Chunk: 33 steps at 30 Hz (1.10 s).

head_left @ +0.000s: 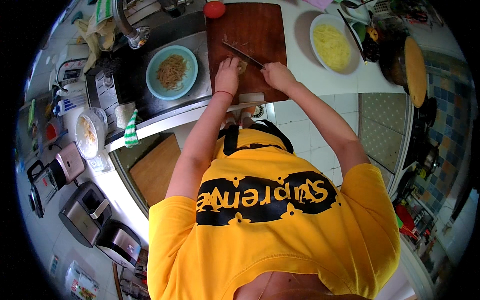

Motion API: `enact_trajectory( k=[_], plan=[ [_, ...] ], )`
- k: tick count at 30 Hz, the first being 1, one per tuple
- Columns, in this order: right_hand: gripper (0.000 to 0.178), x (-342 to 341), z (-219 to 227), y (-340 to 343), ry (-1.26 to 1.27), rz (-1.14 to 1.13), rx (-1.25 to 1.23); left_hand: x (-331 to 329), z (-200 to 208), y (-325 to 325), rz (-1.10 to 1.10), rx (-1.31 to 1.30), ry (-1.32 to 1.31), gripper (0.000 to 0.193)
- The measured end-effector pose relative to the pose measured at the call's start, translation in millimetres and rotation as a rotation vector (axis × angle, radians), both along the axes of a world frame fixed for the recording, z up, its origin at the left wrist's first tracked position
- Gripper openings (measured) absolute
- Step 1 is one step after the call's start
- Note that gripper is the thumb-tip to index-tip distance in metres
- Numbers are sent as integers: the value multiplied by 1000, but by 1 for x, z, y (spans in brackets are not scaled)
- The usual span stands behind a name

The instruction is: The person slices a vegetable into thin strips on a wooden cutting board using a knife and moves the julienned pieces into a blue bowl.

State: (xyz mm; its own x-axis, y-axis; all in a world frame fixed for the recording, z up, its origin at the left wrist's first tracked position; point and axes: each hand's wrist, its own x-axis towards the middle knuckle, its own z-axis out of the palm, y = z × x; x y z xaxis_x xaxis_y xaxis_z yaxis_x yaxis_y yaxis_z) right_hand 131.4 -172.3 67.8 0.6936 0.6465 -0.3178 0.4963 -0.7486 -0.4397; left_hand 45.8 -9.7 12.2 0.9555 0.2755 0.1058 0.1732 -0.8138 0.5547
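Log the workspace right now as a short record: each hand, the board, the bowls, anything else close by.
left hand: fingers at a pale brown food piece; firmness of grip unclear
right hand: closed around the knife handle
knife: blade over the board, tip toward far left
cutting board: dark brown, some scraps on it
left of board: teal bowl, brown shreds inside
right of board: white bowl, yellow shreds inside
far left board corner: round red item
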Motion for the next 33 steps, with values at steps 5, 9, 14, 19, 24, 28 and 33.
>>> enact_trajectory(
  k=[5, 9, 14, 19, 24, 28, 33],
  plan=[
    [21, -7, 3, -1, 23, 36, -89, -2, 1, 1, -15, -46, -10, 21],
    [19, -11, -4, 19, -2, 46, -156, -3, 6, -2, -32, -21, 13, 19],
    [24, -10, 7, 43, 7, -24, -112, -2, 5, 4, -36, -21, 40, 22],
    [27, 5, -3, 26, -28, -179, 5, -4, 4, 6, -26, -61, -111, 26],
    [24, -3, 11, 6, 9, -75, -12, -17, 1, 3, -5, -59, -183, 30],
    [24, -8, -2, 1, -19, -13, -41, -16, -3, -4, -86, 58, -111, 29],
    [22, -11, -1, 0, -31, 7, -34, -10, -4, -9, -66, 140, -51, 28]
  ],
)
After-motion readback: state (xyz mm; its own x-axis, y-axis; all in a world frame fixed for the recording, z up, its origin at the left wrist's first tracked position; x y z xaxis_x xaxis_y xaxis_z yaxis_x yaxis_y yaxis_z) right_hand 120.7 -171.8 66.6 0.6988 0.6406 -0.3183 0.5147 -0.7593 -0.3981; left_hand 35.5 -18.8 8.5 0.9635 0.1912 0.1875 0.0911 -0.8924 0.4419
